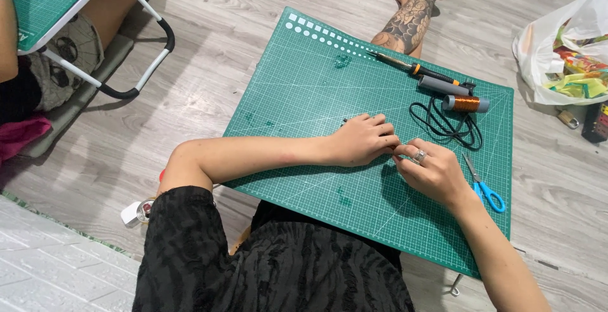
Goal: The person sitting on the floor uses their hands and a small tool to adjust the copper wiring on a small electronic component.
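Pinching something too small to identify, both hands meet mid-mat.
Left hand [362, 140] and right hand [432, 171] close fingertips together on the green cutting mat [297, 90] — soldering iron [421, 70], copper wire spool [466, 103] and scissors [484, 187] parked along its right edge, within reach.

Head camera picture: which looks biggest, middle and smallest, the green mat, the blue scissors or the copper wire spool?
1. Green cutting mat, by far the largest.
2. Blue-handled scissors.
3. Copper wire spool, slightly shorter than the scissors; it lies farther from the camera, so that gap is unsure.
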